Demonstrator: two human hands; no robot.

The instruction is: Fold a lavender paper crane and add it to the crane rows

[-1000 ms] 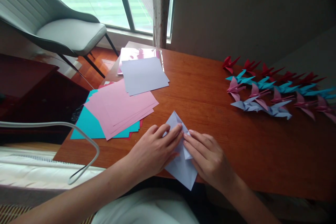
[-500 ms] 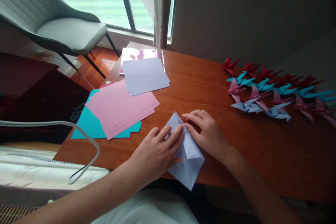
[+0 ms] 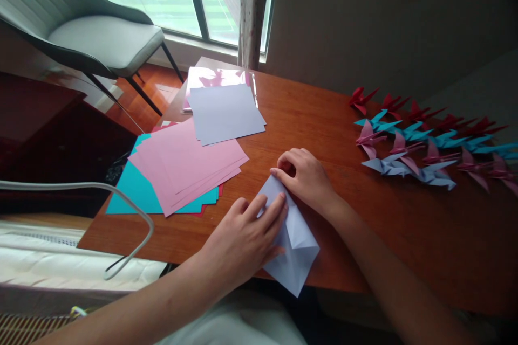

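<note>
- The folded paper, pale lilac and kite-shaped, lies low in the middle of the frame at the near edge of the table. Its lower corner hangs past that edge.
- The left hand lies flat and open on the paper's left half, fingers spread, pinning it rather than gripping it.
- The right hand is curled over the upper tip with its fingertips on the paper. The knuckles hide the tip, so I cannot tell whether it pinches the tip or only presses it.
- The crease should come out best if the flat hand holds the sheet firmly, so the layers stay lined up. The other fingertips can then run along the fold from the tip downward.
- The overhanging corner has no support, so pressure there would likely bend it. Sliding the paper up the frame would help.
- At centre left, the pink sheets lie just beside the left hand.
- At the right of the frame, the rows of paper cranes lie well apart from the hands.
- There is bare wood between the right hand and the cranes, and above the right hand too.
</note>
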